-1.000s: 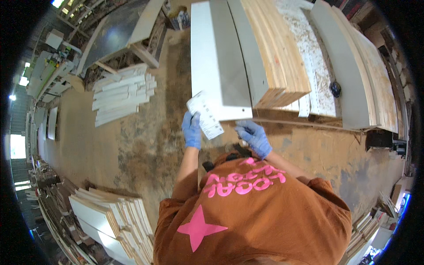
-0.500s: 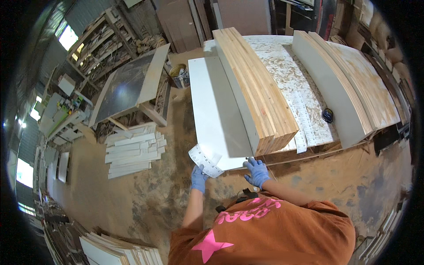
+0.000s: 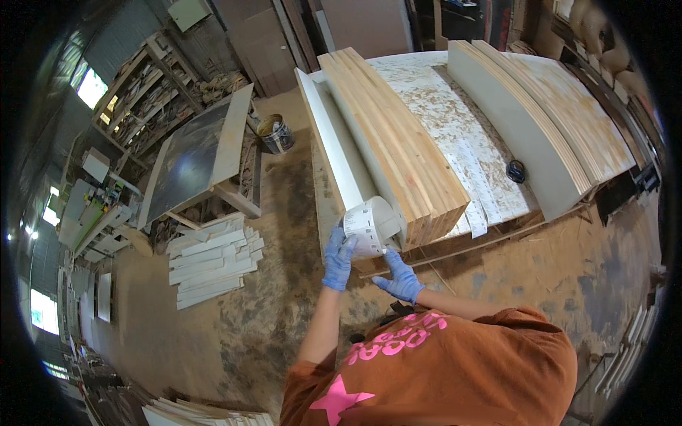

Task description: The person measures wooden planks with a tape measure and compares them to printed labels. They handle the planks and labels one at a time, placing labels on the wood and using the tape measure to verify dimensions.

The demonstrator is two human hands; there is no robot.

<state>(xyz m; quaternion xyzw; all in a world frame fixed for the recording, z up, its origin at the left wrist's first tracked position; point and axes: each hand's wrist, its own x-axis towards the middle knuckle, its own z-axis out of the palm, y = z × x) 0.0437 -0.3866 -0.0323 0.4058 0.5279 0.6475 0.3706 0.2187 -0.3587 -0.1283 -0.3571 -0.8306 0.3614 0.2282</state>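
Note:
A white panel [image 3: 339, 153] stands tilted on the table, its left long edge raised, beside a thick stack of pale wood-edged boards [image 3: 398, 135]. At its near end a curled strip of white printed labels [image 3: 362, 228] hangs in front of the corner. My left hand [image 3: 338, 261], in a blue glove, is closed on the strip, close against the panel's raised left corner; the strip partly hides that corner. My right hand [image 3: 400, 278], also blue-gloved, is just below the panel's near end, thumb and fingers apart. Whether its fingertips touch the panel I cannot tell.
More label strips [image 3: 474, 188] and a dark tape measure [image 3: 516, 170] lie on the scuffed white tabletop [image 3: 426, 89]. Upright boards [image 3: 511, 117] stand to the right. White offcuts [image 3: 213, 259] cover floor at left, near a dark-topped table [image 3: 190, 153] and a bucket [image 3: 275, 133].
The white panel lay flat; its left edge is now tilted up toward the stack. My left hand has moved up and right with the label strip. My right hand has shifted slightly left.

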